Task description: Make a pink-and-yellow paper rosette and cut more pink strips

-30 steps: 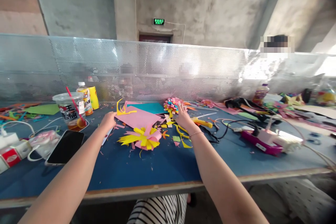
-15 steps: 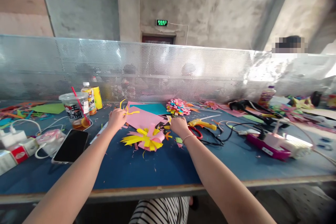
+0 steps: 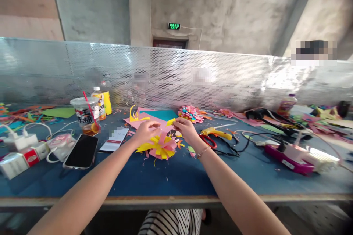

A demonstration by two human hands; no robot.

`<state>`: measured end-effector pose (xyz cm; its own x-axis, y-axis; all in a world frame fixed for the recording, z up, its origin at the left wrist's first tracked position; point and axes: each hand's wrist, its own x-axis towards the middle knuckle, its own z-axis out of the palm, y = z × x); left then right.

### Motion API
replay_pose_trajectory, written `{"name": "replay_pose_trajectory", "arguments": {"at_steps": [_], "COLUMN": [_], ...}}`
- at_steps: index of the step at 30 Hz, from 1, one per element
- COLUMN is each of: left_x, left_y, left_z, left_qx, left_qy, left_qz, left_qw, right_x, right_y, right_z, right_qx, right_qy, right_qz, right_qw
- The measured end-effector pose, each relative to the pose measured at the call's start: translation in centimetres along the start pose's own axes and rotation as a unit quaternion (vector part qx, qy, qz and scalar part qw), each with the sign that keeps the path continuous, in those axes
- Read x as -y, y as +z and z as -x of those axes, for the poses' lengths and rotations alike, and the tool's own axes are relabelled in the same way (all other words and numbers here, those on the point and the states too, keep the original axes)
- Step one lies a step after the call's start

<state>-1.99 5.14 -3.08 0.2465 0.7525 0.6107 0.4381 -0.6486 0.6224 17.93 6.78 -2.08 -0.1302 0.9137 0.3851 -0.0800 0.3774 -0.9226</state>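
My right hand (image 3: 186, 128) pinches a small yellow paper strip (image 3: 170, 122) between thumb and fingertips, above the table. Facing it from the left, my left hand (image 3: 148, 131) has its fingers loosely bent and apart, with nothing seen in them. Just below both hands lies a yellow and pink paper flower (image 3: 158, 147) with long strip petals. Behind my left hand, curled yellow paper strips (image 3: 135, 118) rest on a pink sheet (image 3: 129, 120). A teal sheet (image 3: 161, 114) lies farther back, beside a round multicoloured paper flower (image 3: 190, 114).
On the left are a phone (image 3: 81, 152), a plastic cup (image 3: 85, 114) with a red straw, a bottle (image 3: 98, 103) and chargers (image 3: 20, 139). To the right lie a yellow glue gun (image 3: 217, 133), red-handled scissors (image 3: 207, 141), cables and a purple power strip (image 3: 288, 159). A perforated metal screen (image 3: 171, 77) stands behind.
My left hand has let go of the curled yellow strips and moved right, toward my right hand. My right hand has lifted a yellow strip. The view has shifted slightly.
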Motion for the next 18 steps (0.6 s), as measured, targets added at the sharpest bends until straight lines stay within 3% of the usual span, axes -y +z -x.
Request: {"name": "replay_pose_trajectory", "arguments": {"at_steps": [6, 10, 18], "left_x": [-0.5, -0.4, -0.9], "left_y": [1.0, 0.8, 0.6], "left_z": [0.1, 0.0, 0.1], "left_qx": [0.018, 0.026, 0.025], "left_qy": [-0.04, -0.081, -0.099], "left_qz": [0.063, 0.099, 0.105], "left_qw": [0.997, 0.991, 0.989], "right_x": [-0.1, 0.0, -0.8], "right_y": [2.4, 2.5, 2.2], "right_z": [1.0, 1.2, 1.0], "right_qx": [0.042, 0.04, 0.051], "right_qy": [-0.022, -0.037, -0.065], "right_qz": [0.039, 0.059, 0.115], "right_qw": [0.998, 0.997, 0.99]}}
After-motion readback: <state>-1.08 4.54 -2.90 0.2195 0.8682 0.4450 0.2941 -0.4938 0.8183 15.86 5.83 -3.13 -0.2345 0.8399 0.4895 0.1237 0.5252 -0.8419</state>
